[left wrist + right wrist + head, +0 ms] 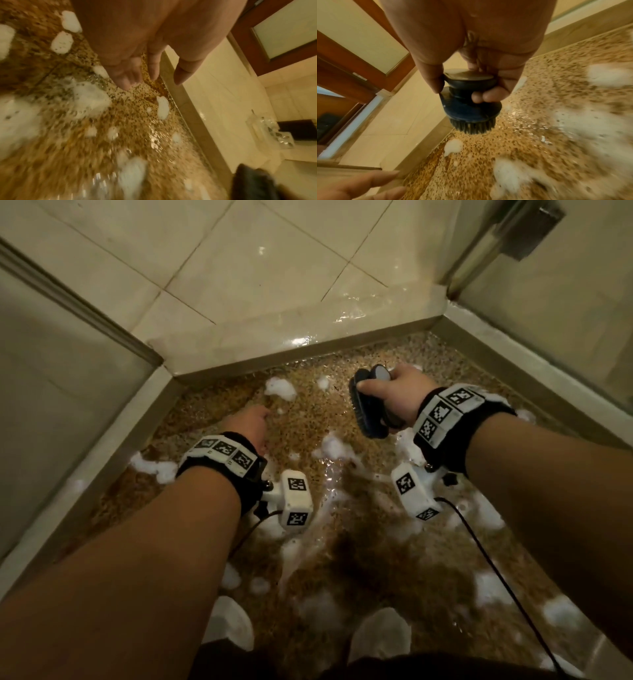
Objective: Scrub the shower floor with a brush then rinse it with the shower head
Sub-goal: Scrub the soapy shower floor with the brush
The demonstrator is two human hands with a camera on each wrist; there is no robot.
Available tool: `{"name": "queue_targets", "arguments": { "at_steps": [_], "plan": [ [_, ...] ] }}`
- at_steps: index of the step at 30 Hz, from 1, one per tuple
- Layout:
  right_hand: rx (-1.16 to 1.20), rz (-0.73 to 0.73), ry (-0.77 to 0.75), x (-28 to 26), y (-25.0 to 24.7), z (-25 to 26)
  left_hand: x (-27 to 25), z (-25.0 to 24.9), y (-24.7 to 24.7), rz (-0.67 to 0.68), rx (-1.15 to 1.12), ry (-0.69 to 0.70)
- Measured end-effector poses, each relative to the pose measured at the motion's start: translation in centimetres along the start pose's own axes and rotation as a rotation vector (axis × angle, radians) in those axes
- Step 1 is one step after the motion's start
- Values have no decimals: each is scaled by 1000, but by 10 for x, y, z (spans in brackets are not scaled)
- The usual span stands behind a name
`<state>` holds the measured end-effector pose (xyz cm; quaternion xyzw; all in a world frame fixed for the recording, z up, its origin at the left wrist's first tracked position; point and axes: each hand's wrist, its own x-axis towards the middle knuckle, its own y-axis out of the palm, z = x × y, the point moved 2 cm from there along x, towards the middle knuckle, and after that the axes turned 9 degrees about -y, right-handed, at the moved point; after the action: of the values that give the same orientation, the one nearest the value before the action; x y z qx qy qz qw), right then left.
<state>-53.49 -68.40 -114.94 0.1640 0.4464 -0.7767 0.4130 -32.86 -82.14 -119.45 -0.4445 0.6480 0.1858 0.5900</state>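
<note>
A dark blue round scrub brush point(371, 409) point(469, 108) with black bristles point(473, 126) is held above the wet speckled shower floor point(359, 474) point(120, 128) point(539, 135). My right hand point(394, 395) point(471, 92) grips its knob, thumb on one side and fingers curled round the other. The bristles hang clear of the floor. My left hand point(251, 424) point(149, 75) hovers over the floor to the left with straight, relaxed fingers and holds nothing. White foam patches point(281, 388) point(91, 98) point(511, 175) lie scattered over the floor. No shower head is in view.
A raised beige curb point(274, 354) point(187, 108) borders the floor at the far side and left. Wet cream tiles point(257, 278) lie beyond it. A glass panel with a metal hinge point(527, 231) stands at the right. Two white slippers point(376, 635) are at the bottom.
</note>
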Motion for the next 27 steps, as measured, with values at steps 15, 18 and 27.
{"name": "queue_targets", "arguments": {
  "at_steps": [15,18,27],
  "plan": [
    [-268,63,-281,85,146,38,142,5,-22,-400,879,-19],
    [-279,41,-272,91,161,44,140,6,-23,-386,868,-13],
    [-351,80,-231,102,165,28,141,4,-23,-368,863,-11]
  ]
}}
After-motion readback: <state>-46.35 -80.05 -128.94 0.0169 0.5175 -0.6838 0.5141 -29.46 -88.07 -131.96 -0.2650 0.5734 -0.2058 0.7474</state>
